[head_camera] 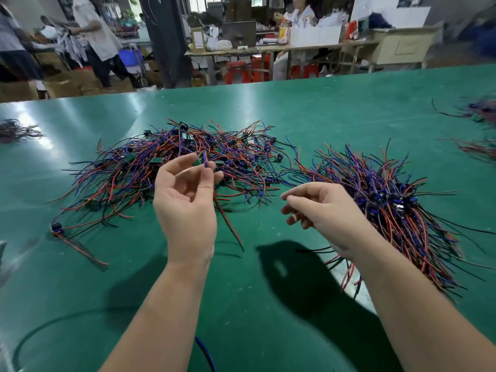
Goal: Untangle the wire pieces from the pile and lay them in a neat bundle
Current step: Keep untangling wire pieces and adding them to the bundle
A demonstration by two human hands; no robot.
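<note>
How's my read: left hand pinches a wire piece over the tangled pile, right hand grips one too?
Not quite: the head view shows the right hand empty, fingers loosely curled. The left hand does pinch a wire piece over the tangled pile.

both bare forearms reach forward. the left hand (185, 202) is raised, palm facing the person, thumb and forefinger pinching a wire piece (205, 159). the right hand (322, 208) hangs lower, apart, fingers loosely curled.
</note>
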